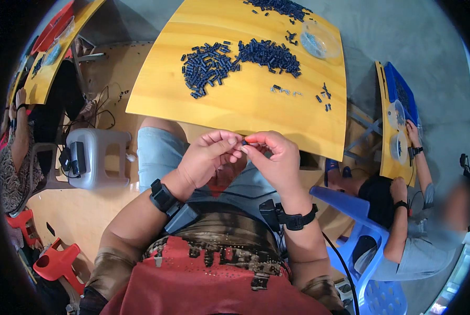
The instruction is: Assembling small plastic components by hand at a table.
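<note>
My left hand [213,153] and my right hand [275,158] meet above my lap, just off the near edge of the yellow table [203,113]. Between their fingertips is a small black part [244,142], mostly covered by the fingers. Both hands are closed in a pinch on it. Beyond them on the tabletop lie two heaps of short black cylindrical parts, a left heap [207,67] and a right heap [270,55]. A few tiny shiny metal pieces [286,91] lie nearer to me, with several loose black parts [325,94] to their right.
A clear round tub [319,41] of small metal pieces stands at the far right of the table, near another black heap [285,7]. Co-workers sit at yellow tables on either side. A blue chair [369,220] is on my right, a grey stool [98,157] on my left.
</note>
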A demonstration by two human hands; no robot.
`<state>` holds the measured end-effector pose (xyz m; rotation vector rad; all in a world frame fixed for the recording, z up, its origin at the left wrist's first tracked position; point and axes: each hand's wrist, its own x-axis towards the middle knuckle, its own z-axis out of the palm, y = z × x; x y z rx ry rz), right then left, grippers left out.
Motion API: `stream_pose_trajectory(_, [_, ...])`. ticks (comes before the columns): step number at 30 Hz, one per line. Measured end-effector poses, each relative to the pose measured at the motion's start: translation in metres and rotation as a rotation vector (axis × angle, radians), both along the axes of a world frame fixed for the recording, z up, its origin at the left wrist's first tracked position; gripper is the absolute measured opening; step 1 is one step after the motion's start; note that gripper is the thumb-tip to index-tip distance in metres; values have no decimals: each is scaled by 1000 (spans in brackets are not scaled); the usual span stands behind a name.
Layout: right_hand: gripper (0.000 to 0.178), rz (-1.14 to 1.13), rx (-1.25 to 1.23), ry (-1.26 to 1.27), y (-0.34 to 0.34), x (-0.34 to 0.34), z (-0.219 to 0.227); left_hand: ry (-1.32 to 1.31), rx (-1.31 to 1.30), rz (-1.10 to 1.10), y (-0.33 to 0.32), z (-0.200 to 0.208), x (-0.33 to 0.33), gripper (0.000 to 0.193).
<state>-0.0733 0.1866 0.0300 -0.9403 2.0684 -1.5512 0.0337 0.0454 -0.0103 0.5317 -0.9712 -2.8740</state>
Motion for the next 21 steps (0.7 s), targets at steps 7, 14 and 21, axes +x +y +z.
stream_pose_trajectory(7, [17, -7, 35, 125, 2, 17, 1, -28, -36, -52, 9, 7, 14, 14])
stream_pose_trajectory(14, [23, 88, 34, 95, -1, 34, 3, -17, 19, 3, 9, -2, 31, 10])
stream_pose_trajectory(21, [18, 20, -106, -98, 19, 30, -20, 60, 96, 10, 17, -3, 36, 11])
